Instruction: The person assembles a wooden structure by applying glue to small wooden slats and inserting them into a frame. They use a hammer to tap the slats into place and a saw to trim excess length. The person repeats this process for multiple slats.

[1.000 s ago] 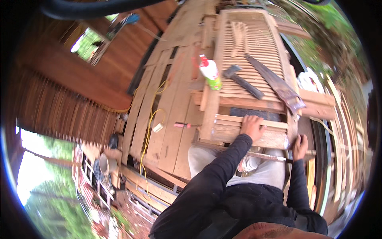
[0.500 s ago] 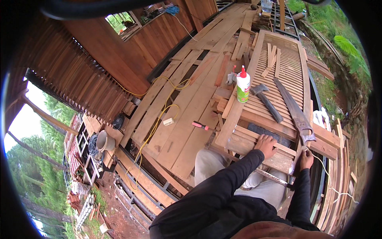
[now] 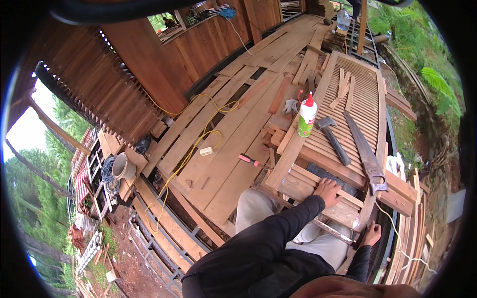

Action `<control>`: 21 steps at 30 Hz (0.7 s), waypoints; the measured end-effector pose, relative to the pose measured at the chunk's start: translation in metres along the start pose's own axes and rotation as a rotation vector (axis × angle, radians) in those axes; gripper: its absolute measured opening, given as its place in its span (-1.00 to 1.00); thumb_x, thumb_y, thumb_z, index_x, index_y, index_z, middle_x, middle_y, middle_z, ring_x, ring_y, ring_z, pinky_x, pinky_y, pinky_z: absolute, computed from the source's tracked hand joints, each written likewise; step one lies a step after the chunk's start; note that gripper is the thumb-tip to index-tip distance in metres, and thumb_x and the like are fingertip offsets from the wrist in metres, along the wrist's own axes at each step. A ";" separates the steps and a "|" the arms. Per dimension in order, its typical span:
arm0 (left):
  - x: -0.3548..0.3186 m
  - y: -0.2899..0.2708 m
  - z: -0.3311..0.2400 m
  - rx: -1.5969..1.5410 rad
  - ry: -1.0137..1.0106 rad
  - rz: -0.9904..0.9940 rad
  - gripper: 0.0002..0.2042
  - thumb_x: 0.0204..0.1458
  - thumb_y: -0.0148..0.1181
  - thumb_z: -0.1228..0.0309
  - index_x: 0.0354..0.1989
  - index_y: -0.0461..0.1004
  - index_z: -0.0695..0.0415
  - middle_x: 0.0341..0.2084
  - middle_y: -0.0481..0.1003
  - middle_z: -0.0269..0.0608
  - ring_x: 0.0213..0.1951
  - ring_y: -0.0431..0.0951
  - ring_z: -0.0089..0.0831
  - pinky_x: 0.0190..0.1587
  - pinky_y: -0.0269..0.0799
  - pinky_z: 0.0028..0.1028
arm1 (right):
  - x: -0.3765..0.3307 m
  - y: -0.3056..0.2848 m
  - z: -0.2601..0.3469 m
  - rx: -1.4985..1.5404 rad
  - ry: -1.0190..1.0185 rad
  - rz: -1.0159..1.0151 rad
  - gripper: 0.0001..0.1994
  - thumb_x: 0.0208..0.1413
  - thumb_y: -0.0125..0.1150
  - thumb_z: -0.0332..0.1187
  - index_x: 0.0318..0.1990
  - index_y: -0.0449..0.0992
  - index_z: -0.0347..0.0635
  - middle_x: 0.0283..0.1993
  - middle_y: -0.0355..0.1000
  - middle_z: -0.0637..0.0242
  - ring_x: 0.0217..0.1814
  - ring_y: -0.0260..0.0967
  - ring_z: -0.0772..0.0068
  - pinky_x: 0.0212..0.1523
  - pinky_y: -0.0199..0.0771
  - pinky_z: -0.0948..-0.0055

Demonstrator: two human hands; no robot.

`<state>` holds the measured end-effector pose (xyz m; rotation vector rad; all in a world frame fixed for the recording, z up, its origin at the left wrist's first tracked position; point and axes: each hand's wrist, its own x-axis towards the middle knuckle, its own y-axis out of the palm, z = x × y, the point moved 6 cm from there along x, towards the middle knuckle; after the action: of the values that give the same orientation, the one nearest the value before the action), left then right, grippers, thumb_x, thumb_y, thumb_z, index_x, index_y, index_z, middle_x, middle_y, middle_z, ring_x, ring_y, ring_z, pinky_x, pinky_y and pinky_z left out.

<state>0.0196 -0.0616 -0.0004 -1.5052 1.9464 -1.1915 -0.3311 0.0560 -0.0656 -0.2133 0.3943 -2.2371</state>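
Note:
A louvred wooden panel (image 3: pixel 293 156) with many narrow slats lies in front of me. My left hand (image 3: pixel 329 192) is at its near end, fingers curled over a light wooden slat (image 3: pixel 351 198). Beside the panel's near right corner is my right hand (image 3: pixel 370 233), fingers closed; what they hold, if anything, is hidden. On the panel rest a handsaw (image 3: pixel 365 149), a hammer (image 3: pixel 334 141) with a dark handle, and several loose wood strips (image 3: pixel 343 89). A white and green glue bottle (image 3: pixel 307 116) with a red cap stands upright on the left rail.
A red-handled screwdriver (image 3: pixel 248 159) lies on the plank floor (image 3: pixel 223 174), left of the panel. A yellow cord (image 3: pixel 186 161) runs to a white socket block (image 3: pixel 206 151). Gaps show between planks. Timber (image 3: pixel 405 248) is stacked at right; a bucket (image 3: pixel 124 166) stands at left.
My right hand has moved down and toward me, away from the saw handle, along the panel's right side. My left hand stays on the slat. The view has shifted slightly.

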 end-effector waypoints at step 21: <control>-0.003 0.002 0.003 -0.057 0.046 -0.081 -0.64 0.05 0.34 0.09 -0.10 0.61 0.08 -0.11 0.55 -0.06 0.12 0.46 -0.10 0.35 0.14 -0.02 | -0.005 0.002 -0.011 -0.059 -0.019 -0.153 -0.79 0.27 0.35 -0.34 -0.32 0.53 -0.30 -0.37 0.48 0.38 -0.35 0.29 0.56 -0.25 0.40 0.41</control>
<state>0.0222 -0.0599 -0.0041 -1.6129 1.9823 -1.2242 -0.3299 0.0609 -0.0770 -0.3047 0.4468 -2.3731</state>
